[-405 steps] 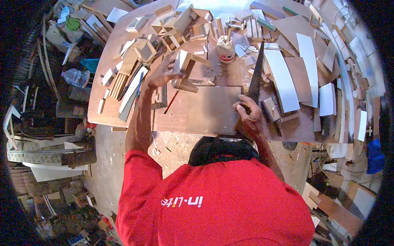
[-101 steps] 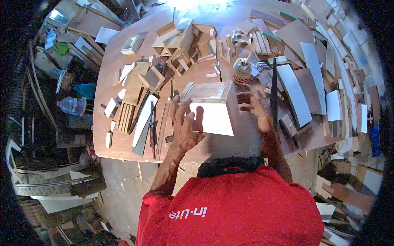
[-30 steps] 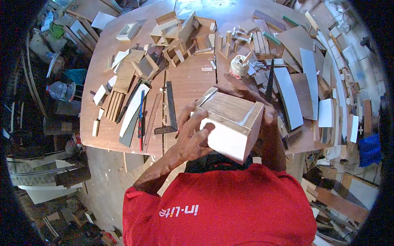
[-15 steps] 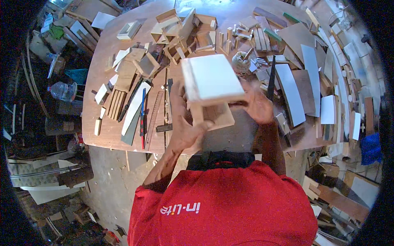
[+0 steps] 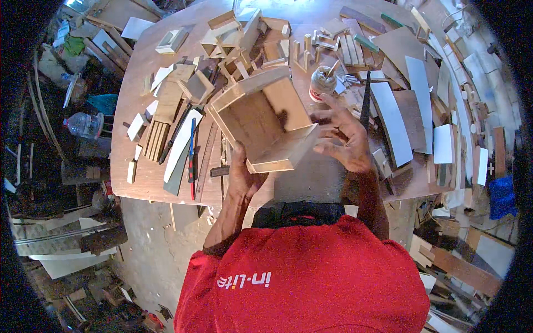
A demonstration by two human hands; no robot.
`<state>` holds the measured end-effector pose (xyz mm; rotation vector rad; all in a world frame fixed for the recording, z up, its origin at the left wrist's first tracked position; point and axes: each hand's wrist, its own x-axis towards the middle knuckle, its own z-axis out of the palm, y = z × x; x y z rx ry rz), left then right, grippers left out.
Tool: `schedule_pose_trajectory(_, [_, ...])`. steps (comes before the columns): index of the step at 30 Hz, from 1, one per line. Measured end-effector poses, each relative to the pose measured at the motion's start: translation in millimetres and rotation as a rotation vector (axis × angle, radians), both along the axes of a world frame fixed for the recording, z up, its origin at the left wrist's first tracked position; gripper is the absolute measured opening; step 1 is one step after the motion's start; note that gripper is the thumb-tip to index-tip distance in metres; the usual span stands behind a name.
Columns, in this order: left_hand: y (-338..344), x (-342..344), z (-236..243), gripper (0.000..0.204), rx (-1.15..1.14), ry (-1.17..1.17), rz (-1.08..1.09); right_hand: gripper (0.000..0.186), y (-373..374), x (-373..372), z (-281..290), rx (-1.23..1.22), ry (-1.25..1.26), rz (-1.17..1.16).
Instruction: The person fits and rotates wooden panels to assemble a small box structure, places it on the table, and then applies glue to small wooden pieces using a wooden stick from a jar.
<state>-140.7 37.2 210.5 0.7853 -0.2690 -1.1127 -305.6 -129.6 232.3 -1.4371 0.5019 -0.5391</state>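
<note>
A small wooden box (image 5: 250, 125) is tilted in the air over the near middle of the workbench. Its bare inside faces up, showing a floor and raised walls. At its lower left corner, my left hand (image 5: 245, 176) grips it, thumb along the side and the other fingers hidden underneath. Off the box's right end is my right hand (image 5: 350, 143), its fingers spread and nothing visible in them. The fingertips are close to the box wall; whether they touch cannot be made out. Just beyond that hand stands a jar (image 5: 323, 84) with a stick in it.
On the workbench (image 5: 133, 183), a blue-and-red cutter (image 5: 192, 161), a ruler (image 5: 207, 158) and wood strips (image 5: 157, 140) lie left. Several small wooden boxes (image 5: 222, 41) crowd the back. White panels (image 5: 391, 125) and offcuts fill the right side. A plastic bottle (image 5: 83, 125) is off the left edge.
The box has turned over: its white outer face pointed up before, now its open wooden inside does. My right hand has come away from the box's right side with fingers spread.
</note>
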Motion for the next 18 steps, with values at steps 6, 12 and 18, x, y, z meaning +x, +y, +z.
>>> schedule_pose_trajectory(6, [0,-8,2,0.093,-0.028,0.167,-0.053,0.097,-1,2,5,-0.081,-0.083,0.064])
schedule_pose_trajectory(12, [-19,-20,11,0.091,-0.204,0.373,-0.116,0.1,2,1,-5,-0.094,-0.112,0.035])
schedule_pose_trajectory(18, [-18,-21,-10,0.093,-0.247,0.364,-0.098,0.097,7,-4,-6,-0.081,0.066,0.034])
